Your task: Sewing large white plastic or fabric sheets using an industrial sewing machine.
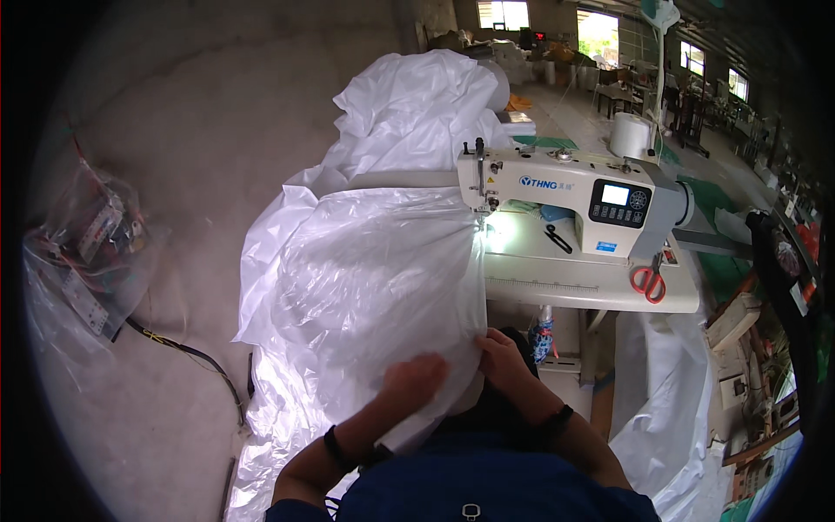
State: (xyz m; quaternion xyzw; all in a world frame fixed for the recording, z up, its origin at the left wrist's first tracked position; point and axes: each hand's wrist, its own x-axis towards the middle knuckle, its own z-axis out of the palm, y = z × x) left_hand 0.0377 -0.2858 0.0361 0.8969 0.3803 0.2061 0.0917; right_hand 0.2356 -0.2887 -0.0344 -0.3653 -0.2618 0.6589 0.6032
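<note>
Two hands (457,370) grip one plastic sheet (374,278) beside one sewing machine (565,196).

We look down from a single head-worn fisheye view, steeply over our own dark-blue chest at the lower edge of the frame. The lens faces forward and down toward the sewing machine (565,196) right of centre, near enough that our forearms enter from the bottom. The concrete floor (174,157) fills the upper left, the workshop hall bends along the upper right rim, and dark vignette rings the corners.
</note>
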